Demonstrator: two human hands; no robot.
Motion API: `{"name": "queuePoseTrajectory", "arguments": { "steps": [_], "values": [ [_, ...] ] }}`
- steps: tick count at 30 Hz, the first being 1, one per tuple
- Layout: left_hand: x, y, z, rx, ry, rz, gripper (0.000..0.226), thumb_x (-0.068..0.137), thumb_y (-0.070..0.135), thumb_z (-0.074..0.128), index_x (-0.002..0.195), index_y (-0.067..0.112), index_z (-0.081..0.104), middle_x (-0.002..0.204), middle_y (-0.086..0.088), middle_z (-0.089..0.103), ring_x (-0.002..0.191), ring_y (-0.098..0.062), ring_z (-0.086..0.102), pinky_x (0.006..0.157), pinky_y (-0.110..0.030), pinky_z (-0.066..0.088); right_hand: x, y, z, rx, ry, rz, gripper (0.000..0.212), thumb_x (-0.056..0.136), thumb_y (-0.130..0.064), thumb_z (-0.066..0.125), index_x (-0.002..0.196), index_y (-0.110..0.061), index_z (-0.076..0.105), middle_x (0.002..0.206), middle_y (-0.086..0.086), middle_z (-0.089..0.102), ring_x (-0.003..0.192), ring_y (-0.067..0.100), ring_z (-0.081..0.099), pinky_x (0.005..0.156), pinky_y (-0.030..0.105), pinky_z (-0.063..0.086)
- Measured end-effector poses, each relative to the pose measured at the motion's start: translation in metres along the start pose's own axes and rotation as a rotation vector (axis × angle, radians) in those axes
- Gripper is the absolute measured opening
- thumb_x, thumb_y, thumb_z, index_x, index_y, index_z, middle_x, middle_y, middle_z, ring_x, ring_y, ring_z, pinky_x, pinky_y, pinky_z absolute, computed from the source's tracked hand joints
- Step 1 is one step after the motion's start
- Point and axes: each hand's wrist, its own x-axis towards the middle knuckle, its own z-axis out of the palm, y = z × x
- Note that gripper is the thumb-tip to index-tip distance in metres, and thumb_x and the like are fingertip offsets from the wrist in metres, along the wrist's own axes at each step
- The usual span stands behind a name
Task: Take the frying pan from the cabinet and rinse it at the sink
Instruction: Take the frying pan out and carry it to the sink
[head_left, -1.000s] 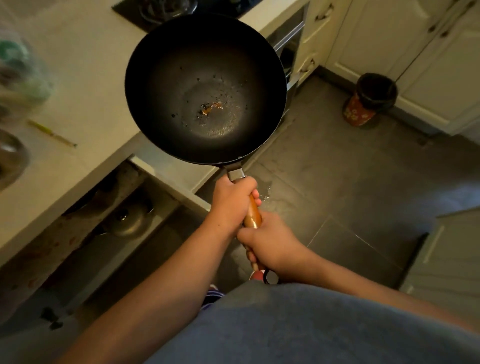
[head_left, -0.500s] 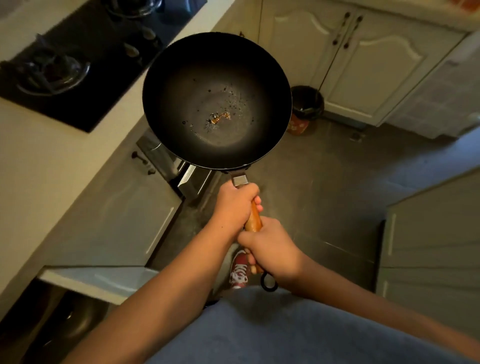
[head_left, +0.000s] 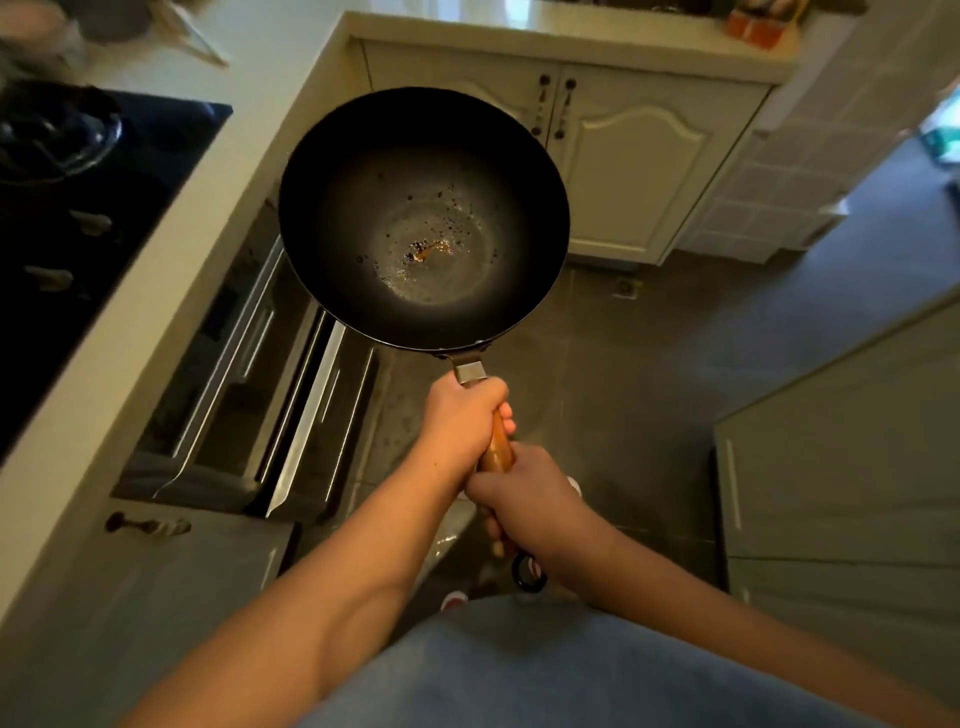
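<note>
Frying pan (head_left: 423, 218) sits centre-top of frame, held level in the air over the grey floor (head_left: 623, 364), no sink in view. Both hands wrap its wooden handle (head_left: 496, 447): left hand (head_left: 465, 421) closed tight near the metal neck, right hand (head_left: 530, 506) closed lower down, hiding most of the handle's end; only a black hang ring (head_left: 529, 573) pokes out below. Inside the pan: small orange-brown residue and dark specks at the bottom, w/ a dull greasy patch around them. Left edge is blurred: desk (head_left: 249, 104) w/ black cooktop (head_left: 78, 208), items on it hard to make out. White cabinet (head_left: 634, 156) at upper right, doors shut. Shoes mostly hidden below the arms
</note>
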Motion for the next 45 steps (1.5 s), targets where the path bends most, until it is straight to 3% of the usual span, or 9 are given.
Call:
{"name": "queuePoseTrajectory", "arguments": {
  "steps": [7,14,21,25,30,36,45],
  "values": [
    [0.078,0.058,0.076,0.039,0.011,0.014,0.008,0.088,0.004,0.055,0.086,0.01,0.06,0.06,-0.002,0.058,0.048,-0.01,0.056,0.048,-0.022,0.051,0.075,-0.053,-0.089,0.015,-0.007,-0.001,0.007,0.072,-0.007,0.057,0.074,-0.013,0.057,0.049,-0.002,0.053,0.039,0.009,0.051,0.04,0.023,0.044],
    [0.144,0.114,0.124,0.048,0.018,0.047,0.006,0.089,0.005,0.056,0.087,0.007,0.061,0.06,-0.003,0.058,0.048,-0.01,0.057,0.049,-0.021,0.052,0.137,-0.11,-0.145,-0.001,0.024,-0.01,0.016,0.069,-0.004,0.057,0.06,-0.015,0.049,0.044,-0.001,0.048,0.032,0.01,0.045,0.035,0.017,0.037],
    [0.225,0.164,0.115,-0.005,-0.004,0.046,0.01,0.087,0.003,0.057,0.081,0.011,0.06,0.059,-0.002,0.058,0.047,-0.009,0.057,0.048,-0.021,0.052,0.208,-0.169,-0.154,-0.058,0.007,-0.02,0.016,0.072,0.001,0.054,0.064,-0.013,0.052,0.048,0.002,0.05,0.035,0.011,0.048,0.041,0.022,0.04],
    [0.286,0.194,0.094,-0.012,-0.027,0.049,0.011,0.087,0.004,0.057,0.081,0.013,0.06,0.056,0.001,0.059,0.046,-0.008,0.057,0.048,-0.021,0.052,0.265,-0.205,-0.144,-0.054,0.007,-0.011,0.009,0.073,-0.003,0.059,0.073,-0.012,0.057,0.053,0.004,0.051,0.041,0.013,0.048,0.049,0.031,0.043],
    [0.361,0.241,0.063,0.017,-0.101,0.045,0.006,0.086,0.006,0.058,0.084,0.01,0.061,0.055,0.001,0.061,0.048,-0.009,0.059,0.05,-0.021,0.052,0.33,-0.257,-0.124,0.058,0.0,0.0,0.009,0.076,-0.001,0.056,0.078,-0.01,0.056,0.053,0.0,0.049,0.042,0.012,0.047,0.042,0.025,0.04],
    [0.433,0.293,0.056,0.056,-0.151,0.055,0.008,0.083,0.007,0.059,0.077,0.012,0.062,0.054,0.001,0.061,0.049,-0.011,0.059,0.051,-0.023,0.051,0.391,-0.313,-0.12,0.058,0.079,0.002,0.014,0.076,0.0,0.06,0.069,-0.011,0.056,0.053,0.002,0.049,0.038,0.011,0.048,0.039,0.023,0.04],
    [0.53,0.353,0.091,0.125,-0.15,-0.015,0.009,0.082,0.009,0.058,0.074,0.012,0.062,0.049,0.004,0.061,0.044,-0.008,0.059,0.047,-0.02,0.051,0.472,-0.374,-0.17,0.132,0.025,0.024,0.009,0.083,-0.009,0.064,0.092,-0.009,0.061,0.057,0.001,0.056,0.042,0.011,0.053,0.043,0.027,0.046]
  ]
}}
